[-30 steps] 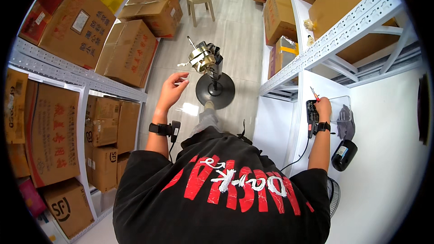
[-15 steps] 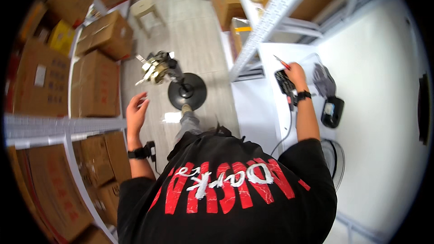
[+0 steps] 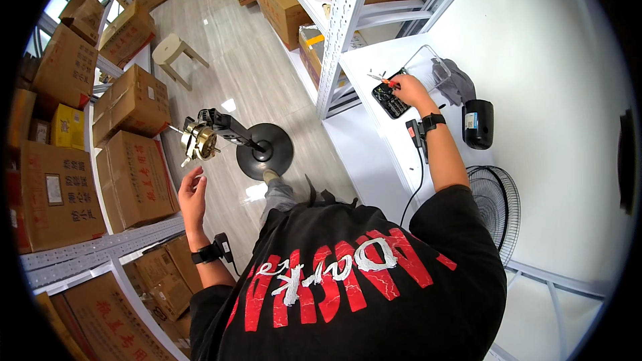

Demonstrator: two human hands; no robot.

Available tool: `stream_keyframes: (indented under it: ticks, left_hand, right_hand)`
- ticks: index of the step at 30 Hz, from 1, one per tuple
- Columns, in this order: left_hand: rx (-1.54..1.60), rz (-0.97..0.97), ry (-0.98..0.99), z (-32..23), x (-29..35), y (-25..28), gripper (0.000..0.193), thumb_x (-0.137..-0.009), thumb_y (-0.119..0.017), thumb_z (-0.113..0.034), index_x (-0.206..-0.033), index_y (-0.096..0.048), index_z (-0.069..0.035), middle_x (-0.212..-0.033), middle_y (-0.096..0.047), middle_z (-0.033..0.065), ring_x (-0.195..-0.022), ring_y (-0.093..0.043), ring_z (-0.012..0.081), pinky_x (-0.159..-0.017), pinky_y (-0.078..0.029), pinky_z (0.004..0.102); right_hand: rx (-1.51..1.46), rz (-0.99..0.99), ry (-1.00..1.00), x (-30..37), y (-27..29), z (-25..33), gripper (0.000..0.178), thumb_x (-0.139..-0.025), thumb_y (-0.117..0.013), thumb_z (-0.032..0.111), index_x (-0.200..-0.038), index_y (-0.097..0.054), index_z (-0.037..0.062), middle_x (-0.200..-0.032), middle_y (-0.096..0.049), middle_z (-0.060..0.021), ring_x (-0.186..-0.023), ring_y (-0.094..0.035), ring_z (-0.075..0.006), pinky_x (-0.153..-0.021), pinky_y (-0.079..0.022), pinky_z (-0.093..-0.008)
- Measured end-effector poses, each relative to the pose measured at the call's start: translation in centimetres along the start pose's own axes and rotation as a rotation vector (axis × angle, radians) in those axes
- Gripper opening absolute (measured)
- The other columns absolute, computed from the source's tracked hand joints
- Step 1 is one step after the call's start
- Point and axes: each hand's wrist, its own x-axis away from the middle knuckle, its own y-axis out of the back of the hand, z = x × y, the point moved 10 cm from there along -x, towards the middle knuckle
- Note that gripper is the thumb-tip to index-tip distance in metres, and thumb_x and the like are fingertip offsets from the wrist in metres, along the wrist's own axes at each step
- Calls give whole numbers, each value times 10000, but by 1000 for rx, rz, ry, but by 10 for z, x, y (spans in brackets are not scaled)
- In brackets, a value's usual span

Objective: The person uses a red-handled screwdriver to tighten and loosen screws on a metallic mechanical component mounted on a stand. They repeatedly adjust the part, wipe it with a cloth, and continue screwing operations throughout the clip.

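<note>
My right hand (image 3: pixel 411 91) grips red-handled pliers (image 3: pixel 392 84) by the handles, their metal jaws pointing left. Below them on the white shelf lies a black tool case (image 3: pixel 390 101) with several small pieces in it. My left hand (image 3: pixel 192 199) hangs with nothing in it, fingers loosely apart. Just beyond its fingertips is a brass-coloured fan motor (image 3: pixel 198 142), atop a tilted black stand with a round base (image 3: pixel 275 154) on the floor. Both wrists wear black straps with small devices.
Beside the tool case are a grey cloth (image 3: pixel 456 83), a clear plastic tray (image 3: pixel 422 60) and a black rounded housing (image 3: pixel 477 126). A fan grille (image 3: pixel 501 207) leans near my right elbow. Cardboard boxes (image 3: pixel 137 174) fill the left shelves. A beige stool (image 3: pixel 172 48) stands farther off.
My view has swung, so the shelf and stand appear shifted left. My right hand still holds the pliers, now over the tool case. The left hand stays empty, close to the motor.
</note>
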Motion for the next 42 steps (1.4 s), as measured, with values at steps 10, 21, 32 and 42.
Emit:
stream_keyframes:
  ticks: [10, 21, 32, 42]
  left_hand:
    - [12, -38, 18, 4, 8, 9, 315, -937, -636, -80, -1248, -629, -24, -1143, -661, 38, -956, -583, 99, -839, -464, 244]
    - [17, -98, 16, 0, 11, 18, 277, -940, -631, -64, -1212, -643, -13, -1130, -662, 52, -954, -585, 106, -856, -469, 253]
    - [87, 24, -332, -144, 17, -14, 180, -926, -598, 28, -1095, -662, 31, -1051, -642, 75, -958, -608, 136, -857, -488, 257]
    - [313, 538, -203, -196, 45, -159, 220, -888, -653, 15, -1105, -659, 51, -927, -700, 95, -796, -660, 150, -729, -507, 252]
  right_hand:
    - [260, 57, -42, -18, -18, 6, 141, -826, -689, 180, -921, -726, 82, -935, -707, -152, -886, -676, -347, -787, -539, -454]
    - [92, -72, -113, -17, 5, -7, 173, -834, -678, 198, -925, -720, 56, -912, -693, -172, -866, -666, -357, -753, -528, -465]
    - [-451, -266, 342, 69, 103, 175, 139, -843, -687, 103, -960, -705, 32, -897, -648, -101, -779, -641, -257, -713, -510, -341]
    - [-613, -173, 883, 155, 64, 345, 155, -727, -694, 71, -874, -651, 93, -879, -609, -42, -758, -639, -271, -633, -509, -377]
